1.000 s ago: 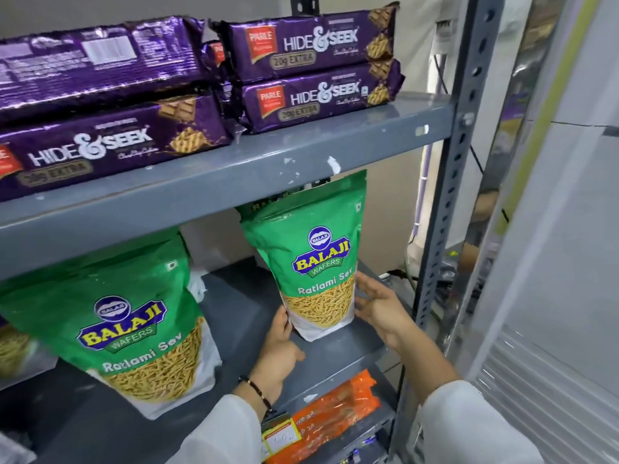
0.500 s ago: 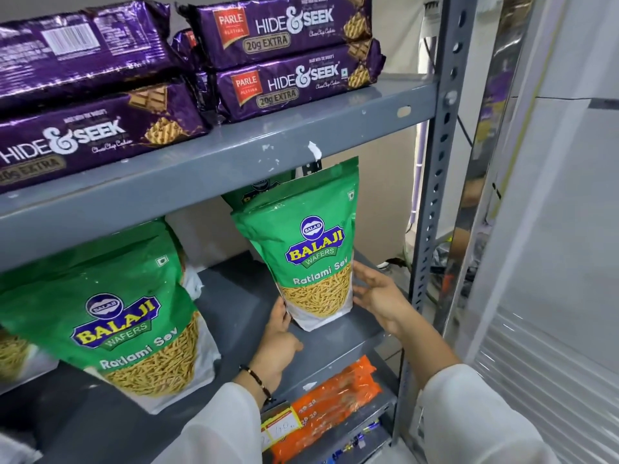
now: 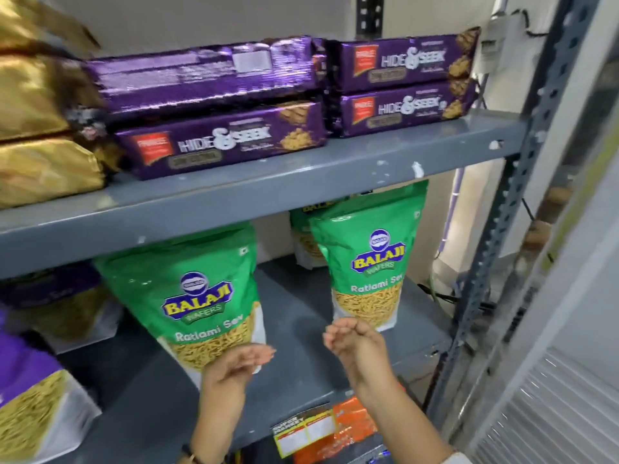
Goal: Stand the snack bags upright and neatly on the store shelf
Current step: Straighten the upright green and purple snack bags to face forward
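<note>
Both hands bare and released above the shelf's (image 3: pixel 301 370) front edge: left hand (image 3: pixel 234 366) loose-fingered, overlapping the lower corner of the middle green bag (image 3: pixel 197 296); right hand (image 3: pixel 355 336) curled, empty, just before the right green bag (image 3: pixel 371 259). Both bags upright, the right one nearest the right post (image 3: pixel 495 229). Purple biscuit packs (image 3: pixel 221 105) stacked above.

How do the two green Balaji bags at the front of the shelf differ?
The left green bag sits nearer the shelf's front edge and leans; the right green bag stands farther back and straighter. The left hand overlaps the left bag's base; the right bag stands untouched. Both read Ratlami Sev.
</note>
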`<state>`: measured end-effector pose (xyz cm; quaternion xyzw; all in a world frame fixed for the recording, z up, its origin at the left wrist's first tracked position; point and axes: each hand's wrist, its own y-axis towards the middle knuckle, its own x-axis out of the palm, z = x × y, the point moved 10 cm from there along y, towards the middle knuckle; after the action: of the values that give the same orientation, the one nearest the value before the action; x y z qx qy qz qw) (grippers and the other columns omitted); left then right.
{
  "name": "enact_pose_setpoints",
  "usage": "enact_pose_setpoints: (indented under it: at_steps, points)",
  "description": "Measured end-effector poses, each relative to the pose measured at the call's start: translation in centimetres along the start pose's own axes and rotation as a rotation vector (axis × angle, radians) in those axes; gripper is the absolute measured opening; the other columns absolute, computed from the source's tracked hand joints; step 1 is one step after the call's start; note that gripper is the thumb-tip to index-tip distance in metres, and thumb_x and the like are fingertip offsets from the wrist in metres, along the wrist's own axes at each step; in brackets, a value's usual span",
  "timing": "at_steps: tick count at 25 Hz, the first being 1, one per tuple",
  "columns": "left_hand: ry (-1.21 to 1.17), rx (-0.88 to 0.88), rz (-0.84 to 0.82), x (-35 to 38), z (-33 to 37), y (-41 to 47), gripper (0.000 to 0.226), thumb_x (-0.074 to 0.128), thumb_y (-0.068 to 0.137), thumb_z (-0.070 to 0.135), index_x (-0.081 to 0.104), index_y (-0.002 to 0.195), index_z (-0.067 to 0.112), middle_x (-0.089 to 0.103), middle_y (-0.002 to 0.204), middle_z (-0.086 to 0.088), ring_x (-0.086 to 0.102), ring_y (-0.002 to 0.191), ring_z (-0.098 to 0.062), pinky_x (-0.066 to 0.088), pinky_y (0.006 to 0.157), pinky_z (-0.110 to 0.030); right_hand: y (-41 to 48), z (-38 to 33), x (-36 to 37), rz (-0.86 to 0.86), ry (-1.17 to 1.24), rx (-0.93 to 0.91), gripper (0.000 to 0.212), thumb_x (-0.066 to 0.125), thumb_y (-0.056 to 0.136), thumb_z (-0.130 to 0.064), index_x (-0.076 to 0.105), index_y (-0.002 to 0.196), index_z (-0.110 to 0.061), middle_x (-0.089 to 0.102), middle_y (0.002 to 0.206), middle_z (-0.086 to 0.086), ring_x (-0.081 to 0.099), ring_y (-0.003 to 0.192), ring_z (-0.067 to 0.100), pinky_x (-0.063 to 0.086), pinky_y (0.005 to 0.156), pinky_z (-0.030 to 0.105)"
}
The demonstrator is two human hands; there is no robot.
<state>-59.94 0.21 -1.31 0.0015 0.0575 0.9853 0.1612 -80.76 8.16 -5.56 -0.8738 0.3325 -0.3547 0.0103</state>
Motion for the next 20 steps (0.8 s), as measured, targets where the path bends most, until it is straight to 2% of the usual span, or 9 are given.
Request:
enact_pose_setpoints:
  at_steps: [3, 5, 6, 7, 9, 12, 14, 17, 20]
  points:
    - [-0.204, -0.050, 0.358, -10.7, -1.8, -0.8, 0.036, 0.043, 0.071, -0.024, 0.065, 0.069, 0.004, 0.073, 0.057, 0.008, 0.068, 0.057, -0.001, 0.053, 0.057, -0.010, 0.2, 4.3, 4.5, -0.115, -0.179, 0.091, 0.042, 0.036, 0.073, 0.029, 0.059, 0.093, -0.001, 0.065, 0.088, 0.013, 0.063, 0.066, 0.019, 0.054, 0.062, 0.023]
    - [-0.335, -0.068, 0.460, -14.7, -3.4, -0.3, 0.028, 0.045, 0.076, -0.010, 0.067, 0.080, 0.007, 0.077, 0.073, 0.006, 0.069, 0.071, -0.002, 0.053, 0.061, -0.013, 0.8, 5.4, 6.5, -0.158, -0.352, 0.066, 0.053, 0.037, 0.076, 0.027, 0.053, 0.116, -0.003, 0.056, 0.114, 0.010, 0.058, 0.084, 0.022, 0.047, 0.066, 0.021]
    - [-0.326, -0.089, 0.437, -15.3, -4.0, 0.2, 0.029, 0.049, 0.074, -0.006, 0.065, 0.096, 0.005, 0.075, 0.095, 0.002, 0.067, 0.088, -0.006, 0.052, 0.068, -0.017, 0.9, 5.9, 7.5, -0.187, -0.420, 0.069, 0.058, 0.037, 0.077, 0.026, 0.048, 0.124, -0.004, 0.052, 0.120, 0.008, 0.054, 0.094, 0.023, 0.046, 0.067, 0.021]
    - [-0.261, -0.128, 0.383, -15.1, -4.3, 0.7, 0.046, 0.051, 0.071, -0.011, 0.057, 0.115, 0.002, 0.065, 0.115, -0.003, 0.058, 0.104, -0.013, 0.050, 0.074, -0.021, 1.0, 6.4, 8.4, -0.217, -0.476, 0.078, 0.060, 0.038, 0.078, 0.025, 0.045, 0.129, -0.005, 0.051, 0.125, 0.009, 0.051, 0.102, 0.022, 0.045, 0.068, 0.021]
    - [-0.222, -0.228, 0.206, -12.6, -4.7, 1.5, 0.076, 0.049, 0.063, -0.025, 0.040, 0.132, 0.005, 0.046, 0.130, -0.003, 0.044, 0.118, -0.020, 0.052, 0.068, -0.021, 0.8, 6.8, 10.0, -0.287, -0.562, 0.073, 0.057, 0.040, 0.079, 0.022, 0.047, 0.128, -0.006, 0.052, 0.131, 0.013, 0.051, 0.107, 0.021, 0.046, 0.073, 0.021]
    - [-0.184, -0.237, 0.100, -10.9, -3.9, 1.6, 0.071, 0.036, 0.069, -0.032, 0.045, 0.123, 0.014, 0.049, 0.127, -0.004, 0.048, 0.114, -0.022, 0.053, 0.057, -0.014, -0.2, 7.7, 12.2, -0.411, -0.627, 0.063, 0.052, 0.040, 0.079, 0.021, 0.056, 0.114, -0.014, 0.059, 0.121, 0.008, 0.062, 0.092, 0.014, 0.054, 0.070, 0.018]
    - [-0.196, -0.247, 0.102, -11.1, -4.3, 1.4, 0.071, 0.034, 0.071, -0.032, 0.044, 0.126, 0.011, 0.049, 0.128, -0.006, 0.047, 0.118, -0.024, 0.052, 0.072, -0.021, -0.1, 8.0, 12.0, -0.414, -0.641, 0.063, 0.050, 0.040, 0.079, 0.020, 0.057, 0.112, -0.013, 0.060, 0.116, 0.005, 0.064, 0.083, 0.004, 0.052, 0.063, 0.013]
    - [-0.214, -0.280, 0.094, -11.2, -4.5, 0.3, 0.070, 0.032, 0.070, -0.032, 0.044, 0.119, 0.017, 0.049, 0.125, -0.002, 0.046, 0.119, -0.021, 0.041, 0.087, -0.030, 0.1, 8.3, 11.2, -0.429, -0.649, 0.067, 0.046, 0.042, 0.081, 0.018, 0.058, 0.116, -0.007, 0.063, 0.112, 0.006, 0.064, 0.087, 0.006, 0.052, 0.065, 0.013]
    - [-0.212, -0.272, 0.094, -11.0, -4.5, -0.6, 0.073, 0.031, 0.068, -0.033, 0.044, 0.116, 0.021, 0.050, 0.126, -0.001, 0.046, 0.119, -0.020, 0.044, 0.073, -0.025, -0.2, 8.3, 10.8, -0.451, -0.637, 0.071, 0.052, 0.039, 0.081, 0.019, 0.062, 0.104, -0.022, 0.065, 0.109, 0.004, 0.063, 0.098, 0.018, 0.053, 0.076, 0.018]
